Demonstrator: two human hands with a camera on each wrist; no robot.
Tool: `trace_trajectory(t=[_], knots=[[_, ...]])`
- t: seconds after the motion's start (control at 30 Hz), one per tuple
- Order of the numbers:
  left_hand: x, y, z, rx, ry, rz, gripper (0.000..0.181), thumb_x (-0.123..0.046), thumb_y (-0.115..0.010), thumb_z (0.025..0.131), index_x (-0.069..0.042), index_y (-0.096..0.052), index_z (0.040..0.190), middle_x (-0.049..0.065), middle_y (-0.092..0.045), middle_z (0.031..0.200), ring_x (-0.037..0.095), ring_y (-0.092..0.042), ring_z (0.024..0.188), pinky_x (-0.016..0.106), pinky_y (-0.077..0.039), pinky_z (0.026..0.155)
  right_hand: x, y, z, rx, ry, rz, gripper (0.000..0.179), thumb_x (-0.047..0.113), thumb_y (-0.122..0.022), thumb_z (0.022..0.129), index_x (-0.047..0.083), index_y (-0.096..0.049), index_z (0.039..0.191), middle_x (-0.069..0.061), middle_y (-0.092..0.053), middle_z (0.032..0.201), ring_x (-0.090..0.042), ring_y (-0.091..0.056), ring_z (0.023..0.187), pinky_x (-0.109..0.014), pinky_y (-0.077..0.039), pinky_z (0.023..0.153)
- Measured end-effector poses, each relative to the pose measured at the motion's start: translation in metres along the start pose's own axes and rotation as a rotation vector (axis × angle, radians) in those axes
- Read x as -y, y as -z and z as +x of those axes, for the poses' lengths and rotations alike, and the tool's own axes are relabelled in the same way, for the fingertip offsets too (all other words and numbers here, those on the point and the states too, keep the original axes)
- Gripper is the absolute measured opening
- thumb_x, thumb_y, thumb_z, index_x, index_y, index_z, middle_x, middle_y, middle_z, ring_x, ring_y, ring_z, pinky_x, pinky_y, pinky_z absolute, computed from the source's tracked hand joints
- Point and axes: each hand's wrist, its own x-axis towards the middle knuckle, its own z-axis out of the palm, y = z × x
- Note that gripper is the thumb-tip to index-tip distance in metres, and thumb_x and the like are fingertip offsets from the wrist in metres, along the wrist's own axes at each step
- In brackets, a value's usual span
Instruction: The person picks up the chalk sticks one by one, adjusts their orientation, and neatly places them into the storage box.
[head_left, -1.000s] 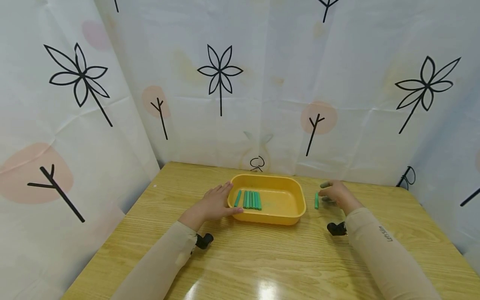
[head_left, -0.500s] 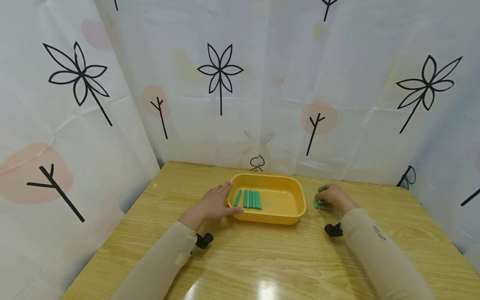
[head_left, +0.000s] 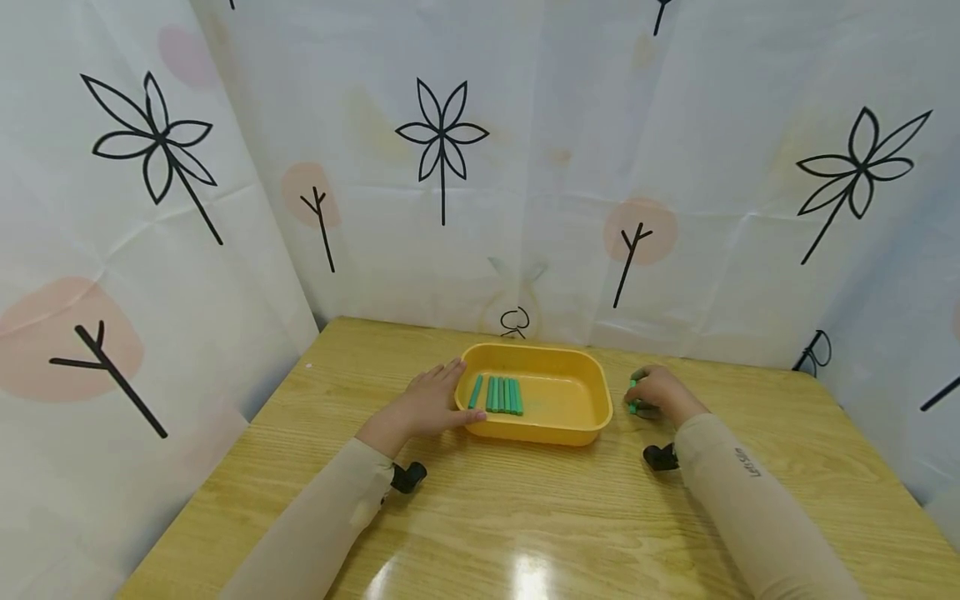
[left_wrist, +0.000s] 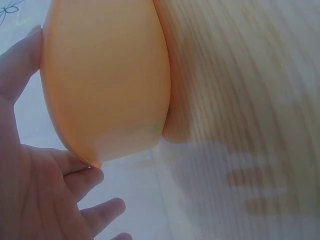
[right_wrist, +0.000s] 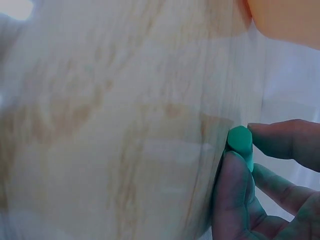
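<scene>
In the head view, my left hand [head_left: 429,402] rests at the left end of a yellow tray [head_left: 536,434]. Its thumb lies at the near rim and its fingers at the left rim; in the left wrist view the fingers are spread and touch the tray wall [left_wrist: 105,80] only at the edge. Right of the tray, my right hand [head_left: 662,393] pinches a green chalk stick [right_wrist: 241,140] between thumb and fingers, low over the table. Green colour stains those fingers. Inside the tray, several green chalk sticks [head_left: 504,396] lie side by side, and one chalk stick [head_left: 476,392] lies slightly apart on their left.
The tray stands on a wood-grain table [head_left: 480,508], near its back edge. White patterned cloth [head_left: 525,167] hangs behind the table and along both sides. A dark wrist camera [head_left: 408,477] sits under the left wrist, another camera [head_left: 660,457] under the right.
My right hand has moved slightly left, its fingers closing around the chalk stick on the table. The left hand and tray stay in place; the head view has tilted slightly.
</scene>
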Motion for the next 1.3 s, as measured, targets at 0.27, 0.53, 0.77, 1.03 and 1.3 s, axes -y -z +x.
trace_trajectory(t=[0.27,0.53,0.77,1.03,1.3], knots=[[-0.002,0.002,0.0,0.011,-0.002,0.001,0.104,-0.071,-0.051,0.092,-0.003,-0.015,0.16,0.013,-0.013,0.166,0.041,-0.017,0.15,0.056,-0.013,0.12,-0.001,-0.002,0.0,-0.022,-0.011,-0.014,0.063,-0.003,-0.062,0.092,-0.014,-0.03,0.146,-0.012,-0.053,0.087,-0.016,-0.059,0.065,-0.027,-0.056,0.063],[-0.002,0.002,0.0,0.015,0.0,0.002,0.104,-0.072,-0.051,0.092,-0.003,-0.014,0.16,0.013,-0.013,0.166,0.041,-0.017,0.15,0.056,-0.013,0.12,0.0,0.0,-0.01,-0.005,0.024,0.007,0.063,-0.004,-0.06,0.093,-0.015,-0.029,0.146,-0.014,-0.056,0.091,-0.016,-0.06,0.067,-0.028,-0.057,0.064],[-0.003,0.003,0.0,0.018,0.005,0.001,0.104,-0.072,-0.052,0.091,-0.003,-0.015,0.16,0.013,-0.013,0.166,0.04,-0.017,0.15,0.055,-0.013,0.121,0.0,0.009,-0.015,0.033,0.05,0.05,0.067,-0.002,-0.059,0.093,-0.015,-0.023,0.148,-0.011,-0.057,0.086,-0.015,-0.061,0.069,-0.028,-0.058,0.067],[-0.002,0.002,0.0,0.014,0.008,-0.003,0.105,-0.073,-0.052,0.091,-0.003,-0.015,0.16,0.013,-0.013,0.166,0.04,-0.017,0.15,0.055,-0.013,0.121,0.009,0.017,-0.023,0.046,0.078,0.054,0.067,0.0,-0.058,0.096,-0.013,-0.022,0.151,-0.011,-0.059,0.091,-0.016,-0.063,0.071,-0.033,-0.058,0.073],[-0.002,0.003,-0.001,0.021,0.012,-0.001,0.104,-0.072,-0.051,0.091,-0.004,-0.014,0.161,0.013,-0.012,0.167,0.04,-0.016,0.151,0.055,-0.013,0.121,0.031,0.021,-0.039,0.07,0.098,0.111,0.068,0.001,-0.059,0.096,-0.009,-0.021,0.152,-0.014,-0.055,0.099,-0.015,-0.062,0.072,-0.035,-0.059,0.079]])
